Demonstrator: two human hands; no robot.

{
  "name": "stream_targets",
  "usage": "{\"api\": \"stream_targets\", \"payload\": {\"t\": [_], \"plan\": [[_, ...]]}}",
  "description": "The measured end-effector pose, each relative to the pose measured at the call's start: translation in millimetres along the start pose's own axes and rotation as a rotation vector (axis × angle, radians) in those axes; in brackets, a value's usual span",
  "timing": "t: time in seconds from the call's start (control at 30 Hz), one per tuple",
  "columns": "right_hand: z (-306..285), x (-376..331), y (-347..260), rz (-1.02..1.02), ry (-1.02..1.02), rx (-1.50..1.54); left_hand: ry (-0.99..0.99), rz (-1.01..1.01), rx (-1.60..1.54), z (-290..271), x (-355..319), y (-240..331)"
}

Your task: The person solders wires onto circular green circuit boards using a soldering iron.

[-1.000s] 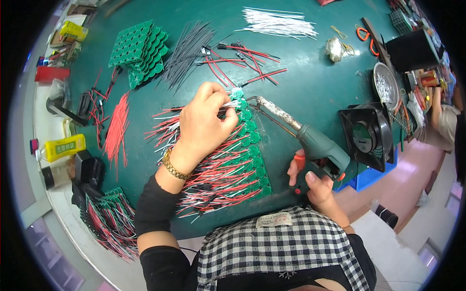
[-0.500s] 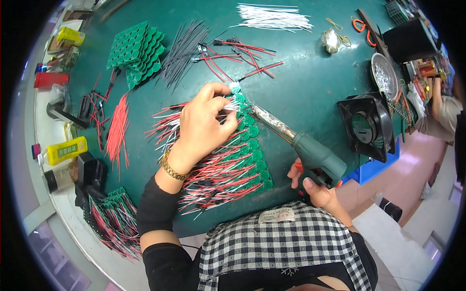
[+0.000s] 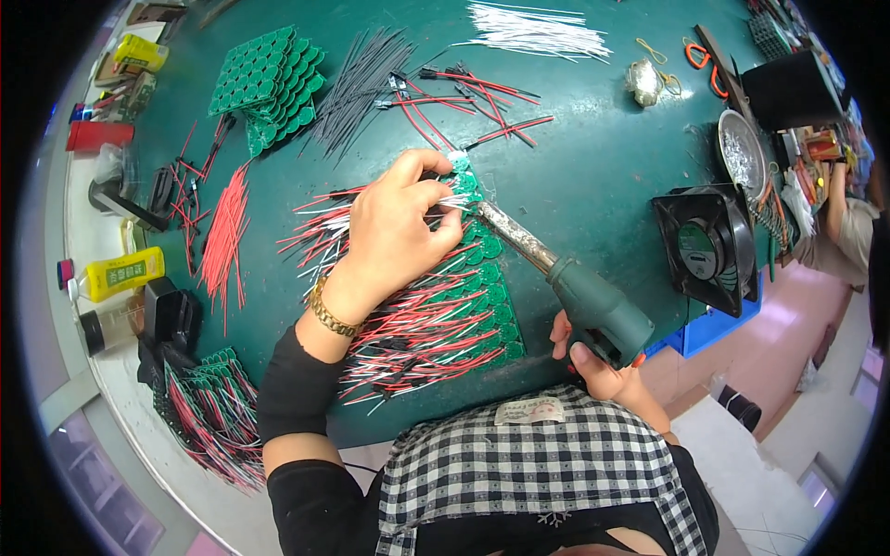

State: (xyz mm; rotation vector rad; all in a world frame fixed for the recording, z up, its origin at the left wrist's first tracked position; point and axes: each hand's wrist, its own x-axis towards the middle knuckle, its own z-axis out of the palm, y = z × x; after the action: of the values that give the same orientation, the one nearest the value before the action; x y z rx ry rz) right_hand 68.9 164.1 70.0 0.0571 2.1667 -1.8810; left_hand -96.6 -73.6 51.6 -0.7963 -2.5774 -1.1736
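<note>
My left hand (image 3: 399, 218) is closed, its fingers pinching several white wires (image 3: 452, 201) by their ends. The wires lie against the upper part of a panel of round green circuit boards (image 3: 489, 301). Rows of red and white wires (image 3: 422, 320) stick out from the panel's left side. My right hand (image 3: 593, 366) is wrapped round the handle of a green soldering gun (image 3: 598, 301). Its metal barrel slants up to the left, and the tip touches or nearly touches the board beside the white wires. The exact contact is too small to make out.
Stacked green boards (image 3: 269, 83), black wires (image 3: 362, 88), white wires (image 3: 538, 30) and connector leads (image 3: 482, 97) lie farther back. Red wires (image 3: 224, 241) are left. At right stand a black fan (image 3: 703, 248) and a metal dish (image 3: 742, 153). Another person's arm (image 3: 837, 199) shows far right.
The view has shifted slightly. The soldering gun's tip has come closer to the board by my left fingers, and the gun's body has turned a little. My left hand keeps its pinch.
</note>
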Motion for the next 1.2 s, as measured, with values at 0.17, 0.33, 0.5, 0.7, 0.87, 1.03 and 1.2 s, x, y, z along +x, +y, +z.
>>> {"api": "stream_targets", "payload": {"t": [0.17, 0.33, 0.5, 0.7, 0.87, 1.03, 1.2], "plan": [[0, 0, -9, 0.064, 0.009, 0.018, 0.015, 0.019, -0.004, 0, 1, -2], [3, -8, -2, 0.004, 0.117, 0.220, 0.006, 0.026, 0.002, 0, 2, -2], [1, -16, -4, -0.042, 0.143, 0.235, -0.028, 0.021, 0.018, -3, 2, -1], [-2, -28, 8, -0.037, 0.183, 0.252, 0.006, 0.002, -0.011, 3, -2, -2], [-6, -30, 6, -0.084, 0.178, 0.211, -0.009, 0.193, 0.100, -5, 0, -2], [-9, -32, 2, -0.111, 0.158, 0.197, 0.040, 0.111, 0.039, -38, -7, 21], [-10, -30, 8, -0.089, 0.082, 0.168, -0.097, 0.014, 0.108, -13, -29, 31]]}}
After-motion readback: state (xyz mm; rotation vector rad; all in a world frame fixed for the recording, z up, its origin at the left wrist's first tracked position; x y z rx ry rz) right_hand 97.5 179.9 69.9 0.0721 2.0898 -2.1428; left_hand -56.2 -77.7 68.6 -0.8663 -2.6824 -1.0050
